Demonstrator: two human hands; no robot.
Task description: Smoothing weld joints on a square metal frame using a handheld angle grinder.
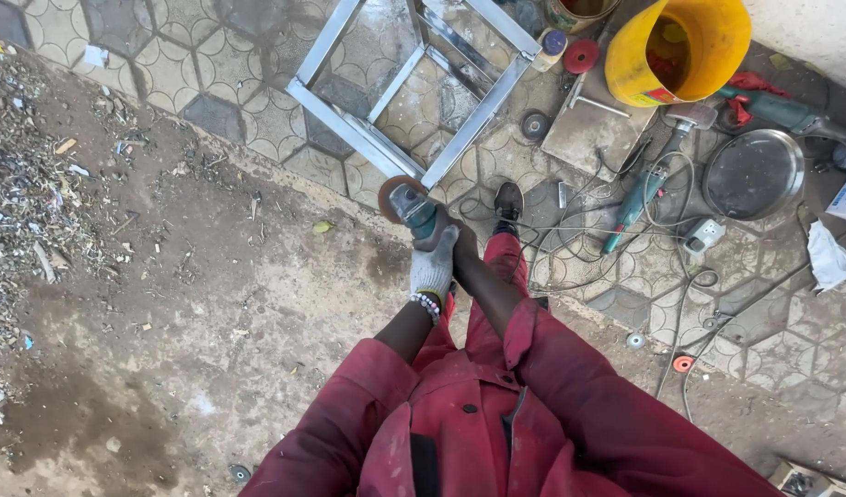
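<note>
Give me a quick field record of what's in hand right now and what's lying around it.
tool: angle grinder, disc at the corner of the metal frame
left hand: gloved left hand wrapped around the grinder body
right hand: right hand mostly hidden behind the glove; its grip cannot be told
frame: shiny square-tube frame lying on the paving
nearby: second grinder with tangled cable, yellow bucket, round metal pan, white socket block
footing: black shoe beside the frame's corner

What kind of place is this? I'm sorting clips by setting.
Likely an outdoor metalwork spot: a metal frame on paving, an angle grinder held by both hands, left hand gloved, a second grinder and loose discs nearby.
</note>
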